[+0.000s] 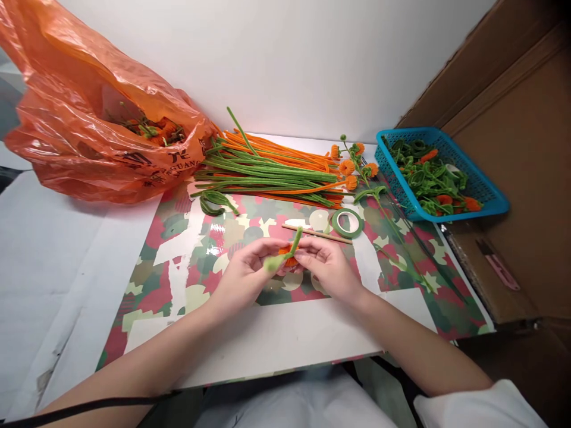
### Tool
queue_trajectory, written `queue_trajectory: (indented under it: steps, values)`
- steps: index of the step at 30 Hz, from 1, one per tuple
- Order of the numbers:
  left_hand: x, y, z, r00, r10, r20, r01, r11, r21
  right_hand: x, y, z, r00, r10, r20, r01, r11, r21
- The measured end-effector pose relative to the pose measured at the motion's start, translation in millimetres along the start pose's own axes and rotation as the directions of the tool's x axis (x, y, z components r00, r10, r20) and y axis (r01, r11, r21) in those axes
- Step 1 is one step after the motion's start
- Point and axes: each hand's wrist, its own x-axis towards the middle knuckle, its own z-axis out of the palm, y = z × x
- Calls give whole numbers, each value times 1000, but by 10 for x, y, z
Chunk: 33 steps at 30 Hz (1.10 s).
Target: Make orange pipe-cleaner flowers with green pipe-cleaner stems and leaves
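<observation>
Between my two hands is a small orange pipe-cleaner flower (289, 257) with fuzzy green pieces standing out of it toward me. My left hand (247, 267) is closed on its left side, thumb in front. From the right, my right hand (328, 267) pinches it between thumb and fingers. The fingertips behind the flower are partly hidden. Just beyond the hands lie a thin brown stick (316, 233) and a roll of green tape (348, 223). Further left are curled green leaf pieces (218, 202).
Orange and green pipe cleaners (272, 169) lie piled at the back. Beside them is a finished flower stem (357, 163). An orange plastic bag (102, 148) stands left; a blue basket (491, 205) of green and orange pieces stands right, near a pink-handled tool (502, 270).
</observation>
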Motion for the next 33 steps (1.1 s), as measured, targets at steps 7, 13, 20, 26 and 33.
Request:
queue_trajectory:
  steps: [7,13,20,26,33]
  values:
    - [-7,9,15,998,30,-57,-25,995,92,-9,-9,27,996,26,-83,-16,993,114]
    - [16,-66,-16,998,-61,-34,61,998,-8,5,-12,10,989,115,-96,-89,965,245]
    - [25,-63,-17,995,-67,78,71,996,-49,-12,-30,22,989,89,-121,-57,969,241]
    - [14,-7,-19,992,-125,29,125,992,-8,-29,-30,12,992,121,-37,-104,948,300]
    - [5,31,-9,992,-123,39,121,992,38,-15,21,8,995,43,88,-60,979,195]
